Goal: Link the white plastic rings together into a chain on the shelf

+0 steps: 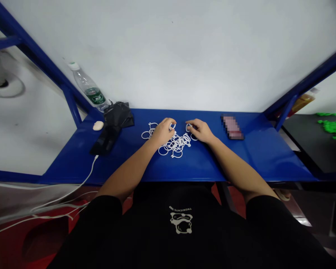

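A loose heap of white plastic rings [177,143], each with a small clasp-like knob, lies in the middle of the blue shelf. At the heap's upper left, my left hand [164,130] is closed with a white ring [172,126] between thumb and fingers. Across a small gap, my right hand [201,130] pinches another white ring [187,127] at its fingertips. Below that hand, one more ring [194,137] rests on the shelf. Some rings to the left are partly hidden behind my left hand.
On the left are a plastic bottle [93,93], a crumpled black bag [120,115], a dark cloth-like item [106,139], a small white case [98,125] and a white cable [92,168]. A phone [232,127] lies right. Blue frame bars [71,106] flank the shelf [257,157]; a wall stands behind.
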A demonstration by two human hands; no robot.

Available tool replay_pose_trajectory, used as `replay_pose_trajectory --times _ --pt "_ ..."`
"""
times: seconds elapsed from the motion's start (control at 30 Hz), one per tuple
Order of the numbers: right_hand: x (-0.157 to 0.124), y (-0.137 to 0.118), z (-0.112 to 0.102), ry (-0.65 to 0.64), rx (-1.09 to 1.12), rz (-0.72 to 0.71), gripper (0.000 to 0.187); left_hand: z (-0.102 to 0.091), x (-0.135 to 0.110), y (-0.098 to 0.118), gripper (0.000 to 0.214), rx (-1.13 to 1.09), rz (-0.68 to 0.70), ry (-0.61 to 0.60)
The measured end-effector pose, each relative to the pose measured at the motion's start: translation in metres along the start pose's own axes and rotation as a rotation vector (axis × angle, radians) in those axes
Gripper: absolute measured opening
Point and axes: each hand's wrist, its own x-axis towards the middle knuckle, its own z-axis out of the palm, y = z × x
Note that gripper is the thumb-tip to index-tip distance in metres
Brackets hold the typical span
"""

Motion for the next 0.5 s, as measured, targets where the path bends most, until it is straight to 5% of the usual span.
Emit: replay_pose_trajectory --times 0.3,0.5 --pt "0.000 -0.005 -0.007 0.053 -0.061 0.026 0.079 -0.011 0.005 -0.001 0.022 0.136 0.000 -0.107" --pt "-0.009 -0.033 -0.005 -0.305 -0.132 0.038 0.121 -0.050 0.004 -0.007 0.109 0.387 -0.214 -0.417"
